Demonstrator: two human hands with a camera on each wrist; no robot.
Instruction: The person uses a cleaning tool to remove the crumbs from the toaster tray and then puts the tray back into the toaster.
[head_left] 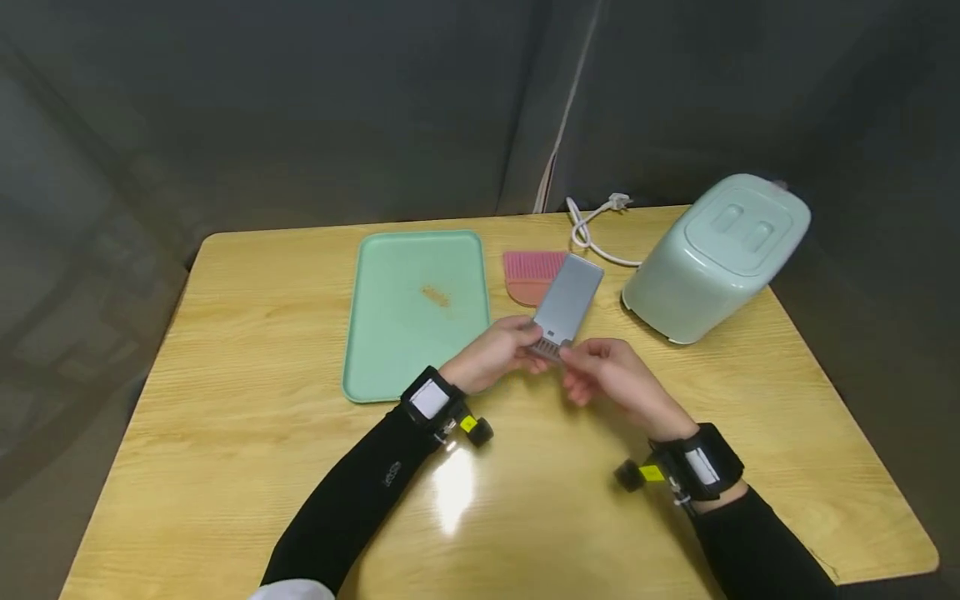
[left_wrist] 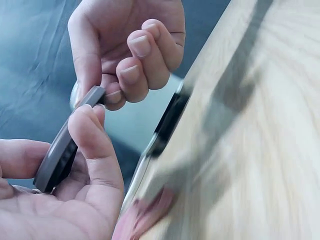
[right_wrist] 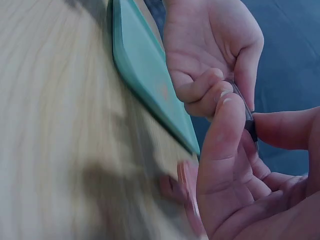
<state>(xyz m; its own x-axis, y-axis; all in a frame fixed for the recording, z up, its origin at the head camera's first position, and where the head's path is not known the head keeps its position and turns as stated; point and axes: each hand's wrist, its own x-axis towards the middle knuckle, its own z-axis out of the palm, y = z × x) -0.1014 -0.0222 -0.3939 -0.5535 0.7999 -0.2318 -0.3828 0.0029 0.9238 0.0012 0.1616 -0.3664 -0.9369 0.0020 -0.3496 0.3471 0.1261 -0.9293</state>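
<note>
A flat grey rectangular case (head_left: 570,292) with a row of slots at its near end is held above the table, tilted up to the right. My left hand (head_left: 493,354) pinches its near left edge between thumb and fingers. At the near right corner, my right hand (head_left: 611,371) grips it with thumb and fingertips. The left wrist view shows the case (left_wrist: 60,150) edge-on, thin and dark underneath. Fingers cover most of it in the right wrist view. Behind the case lies a pink ridged piece (head_left: 531,271), partly hidden by it.
To the left, a mint green tray (head_left: 390,367) lies flat with a small patch of tan crumbs (head_left: 436,296) on it. A mint green toaster (head_left: 682,275) stands at the right, its white cord (head_left: 611,257) and plug lying behind on the wooden table (head_left: 262,333).
</note>
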